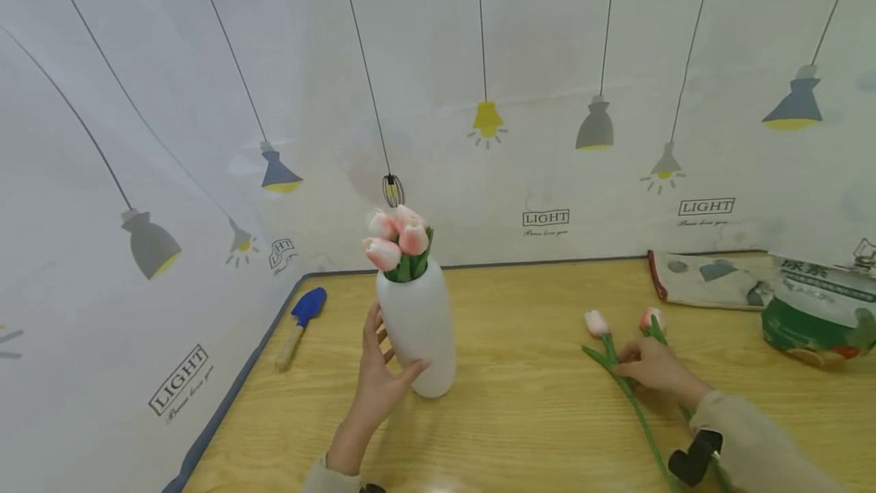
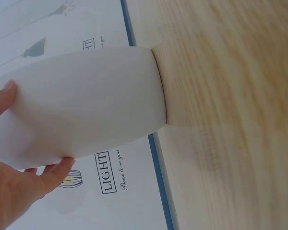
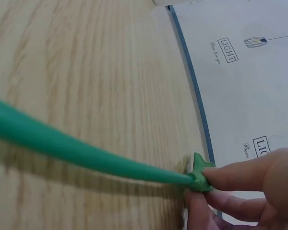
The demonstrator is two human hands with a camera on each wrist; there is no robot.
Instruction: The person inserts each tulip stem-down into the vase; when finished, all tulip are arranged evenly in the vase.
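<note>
A white vase (image 1: 419, 329) stands upright on the wooden table (image 1: 534, 417), holding several pink tulips (image 1: 397, 238). My left hand (image 1: 380, 379) grips the vase's lower body, thumb in front and fingers behind; in the left wrist view the vase (image 2: 86, 108) fills the frame with my fingers (image 2: 53, 172) curled round it. Two loose tulips lie on the table to the right: one (image 1: 597, 323) on the left, one (image 1: 652, 319) beside it. My right hand (image 1: 653, 367) pinches a green stem (image 3: 86, 155) just above the tabletop.
A blue trowel with a wooden handle (image 1: 301, 318) lies near the table's back left corner. A folded cloth bag (image 1: 712, 280) and a green-and-white bag (image 1: 817, 310) sit at the back right. A lamp-patterned backdrop (image 1: 479, 97) walls the table.
</note>
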